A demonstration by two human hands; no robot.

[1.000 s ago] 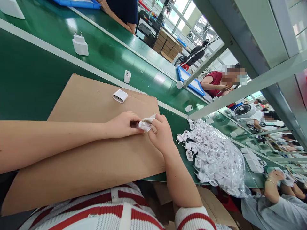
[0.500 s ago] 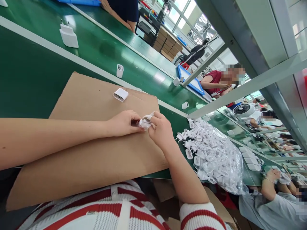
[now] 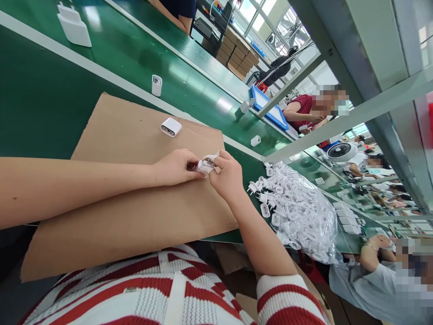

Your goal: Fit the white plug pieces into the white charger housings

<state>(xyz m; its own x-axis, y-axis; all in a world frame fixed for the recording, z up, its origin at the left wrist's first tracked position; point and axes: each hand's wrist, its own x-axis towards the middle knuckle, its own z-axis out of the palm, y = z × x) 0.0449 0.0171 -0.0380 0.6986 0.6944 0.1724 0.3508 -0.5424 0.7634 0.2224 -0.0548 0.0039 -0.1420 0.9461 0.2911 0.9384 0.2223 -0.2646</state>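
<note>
Both left hand (image 3: 177,166) and right hand (image 3: 227,177) still pinch white plug (image 3: 204,166); charger (image 3: 156,85) drifted left.

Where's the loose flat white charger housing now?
Head view: the flat white charger housing lies on the brown cardboard sheet, near its far edge, beyond the left hand.

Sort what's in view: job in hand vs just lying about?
In use: left hand and right hand pinching white plug part; cardboard sheet beneath; heap of plug parts alongside.
Lying about: charger body on cardboard; small charger and large adapter on belt; blue tray.
</note>
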